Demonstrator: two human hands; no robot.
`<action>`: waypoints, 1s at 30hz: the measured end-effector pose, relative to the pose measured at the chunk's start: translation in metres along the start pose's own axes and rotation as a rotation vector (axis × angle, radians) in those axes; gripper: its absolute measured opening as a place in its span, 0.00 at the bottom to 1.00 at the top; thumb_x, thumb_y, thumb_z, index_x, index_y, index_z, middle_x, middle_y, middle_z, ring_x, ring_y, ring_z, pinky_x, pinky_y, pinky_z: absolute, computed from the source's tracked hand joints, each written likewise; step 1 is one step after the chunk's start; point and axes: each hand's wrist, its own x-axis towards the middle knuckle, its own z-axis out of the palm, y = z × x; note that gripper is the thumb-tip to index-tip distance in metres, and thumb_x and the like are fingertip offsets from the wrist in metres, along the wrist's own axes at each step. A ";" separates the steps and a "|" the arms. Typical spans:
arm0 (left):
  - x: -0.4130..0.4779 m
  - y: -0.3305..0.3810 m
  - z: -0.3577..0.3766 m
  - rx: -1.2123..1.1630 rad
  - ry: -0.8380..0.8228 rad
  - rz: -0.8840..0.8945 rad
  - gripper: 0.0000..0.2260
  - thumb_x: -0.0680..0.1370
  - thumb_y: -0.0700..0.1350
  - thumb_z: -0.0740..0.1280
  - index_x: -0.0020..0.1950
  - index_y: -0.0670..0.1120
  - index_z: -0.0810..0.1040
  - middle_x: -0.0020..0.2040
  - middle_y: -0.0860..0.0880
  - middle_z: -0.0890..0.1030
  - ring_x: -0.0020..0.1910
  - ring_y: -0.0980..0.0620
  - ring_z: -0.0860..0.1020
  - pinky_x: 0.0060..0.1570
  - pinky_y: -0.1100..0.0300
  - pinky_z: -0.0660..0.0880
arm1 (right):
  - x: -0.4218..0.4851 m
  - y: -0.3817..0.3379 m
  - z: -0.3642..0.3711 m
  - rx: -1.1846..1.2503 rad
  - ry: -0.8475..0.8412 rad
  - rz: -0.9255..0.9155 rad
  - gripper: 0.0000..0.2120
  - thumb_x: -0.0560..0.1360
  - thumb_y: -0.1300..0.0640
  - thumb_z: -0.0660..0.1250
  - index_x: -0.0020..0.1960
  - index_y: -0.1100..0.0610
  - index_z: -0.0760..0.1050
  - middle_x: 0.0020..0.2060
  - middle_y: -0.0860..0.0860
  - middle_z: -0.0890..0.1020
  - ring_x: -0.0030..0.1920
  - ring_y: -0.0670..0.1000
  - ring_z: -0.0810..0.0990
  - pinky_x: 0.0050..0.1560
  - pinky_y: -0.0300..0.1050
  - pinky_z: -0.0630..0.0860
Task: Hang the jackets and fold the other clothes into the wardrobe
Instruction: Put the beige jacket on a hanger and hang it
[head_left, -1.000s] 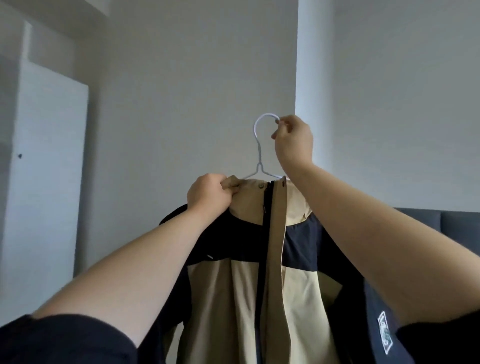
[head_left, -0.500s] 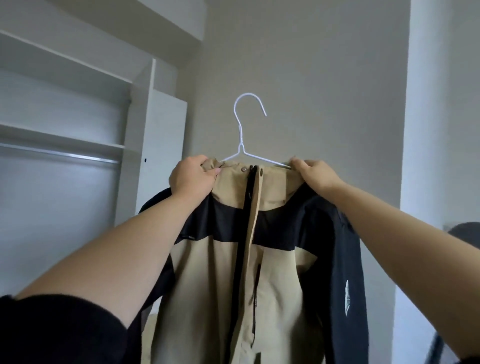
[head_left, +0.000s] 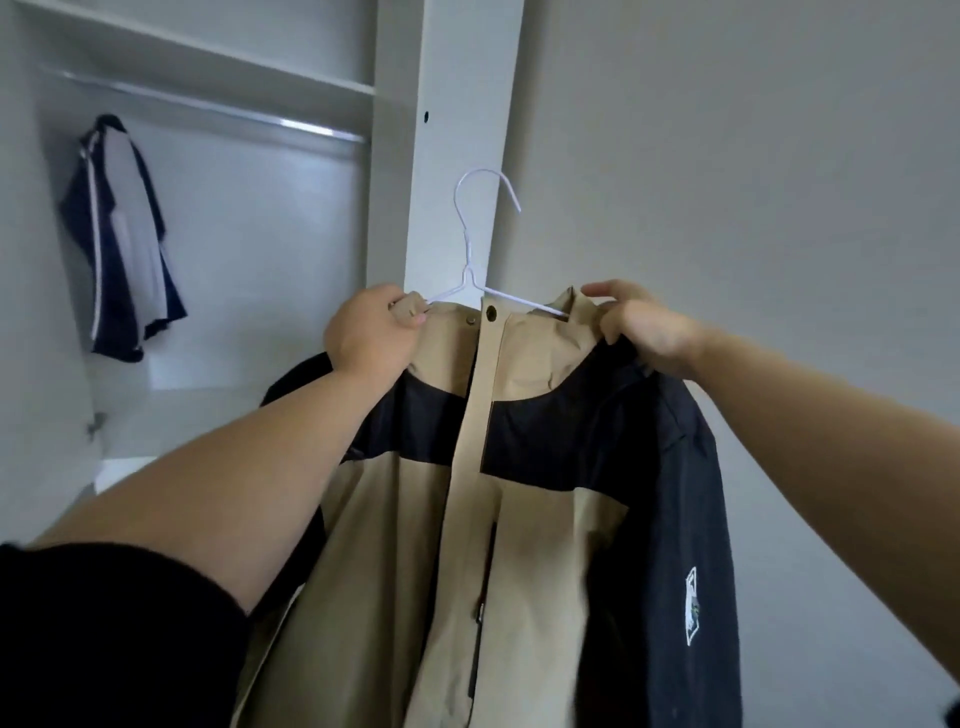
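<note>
Tan-and-black jacket (head_left: 519, 519) on white wire hanger (head_left: 480, 249), upright before wardrobe (head_left: 291, 88)

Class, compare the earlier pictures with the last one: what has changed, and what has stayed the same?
The right hand let go of the hanger hook and took hold of the jacket collar. The view swung left, bringing the wardrobe rail into sight. The left hand still grips the collar; the jacket remains on the hanger.
</note>
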 end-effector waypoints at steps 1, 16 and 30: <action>0.007 -0.022 0.014 0.021 -0.011 -0.010 0.09 0.74 0.48 0.69 0.35 0.51 0.72 0.32 0.55 0.73 0.37 0.50 0.73 0.30 0.61 0.61 | 0.027 0.015 0.017 -0.019 -0.026 0.007 0.29 0.69 0.71 0.57 0.69 0.55 0.68 0.60 0.57 0.76 0.57 0.55 0.74 0.50 0.42 0.72; 0.139 -0.068 0.021 0.158 -0.334 -0.157 0.06 0.75 0.38 0.67 0.45 0.45 0.82 0.44 0.46 0.82 0.46 0.44 0.79 0.47 0.52 0.75 | 0.198 -0.017 0.076 -0.121 -0.266 -0.082 0.08 0.73 0.65 0.66 0.37 0.58 0.80 0.34 0.51 0.79 0.36 0.47 0.74 0.42 0.36 0.72; 0.343 0.042 -0.167 0.317 -0.734 -0.315 0.20 0.80 0.59 0.59 0.58 0.46 0.79 0.56 0.46 0.80 0.54 0.47 0.78 0.50 0.57 0.72 | 0.278 -0.256 0.059 -0.186 0.114 -0.263 0.12 0.68 0.73 0.59 0.41 0.56 0.71 0.43 0.56 0.76 0.43 0.52 0.72 0.39 0.41 0.67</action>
